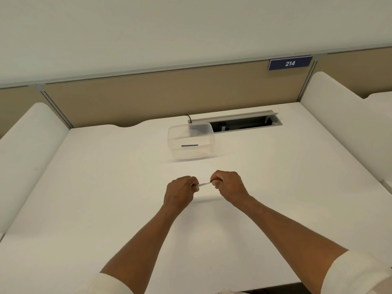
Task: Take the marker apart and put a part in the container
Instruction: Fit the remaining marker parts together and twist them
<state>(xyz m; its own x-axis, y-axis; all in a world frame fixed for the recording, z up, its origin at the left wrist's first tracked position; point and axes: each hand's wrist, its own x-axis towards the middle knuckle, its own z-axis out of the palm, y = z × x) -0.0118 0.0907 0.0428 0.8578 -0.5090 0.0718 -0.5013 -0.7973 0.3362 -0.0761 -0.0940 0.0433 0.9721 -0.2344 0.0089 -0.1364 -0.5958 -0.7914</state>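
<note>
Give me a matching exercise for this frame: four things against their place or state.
Things:
1. marker
2. container
3. number sign
4. cable hatch

Places or states:
A. open, set into the desk
B. gripped at both ends by left hand and right hand
C. on the back partition
D. clear, on the desk beyond the hands

Pairs: 1-B, 2-D, 3-C, 4-A

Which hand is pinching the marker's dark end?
The right hand; the left hand grips the white end of the marker.
</note>
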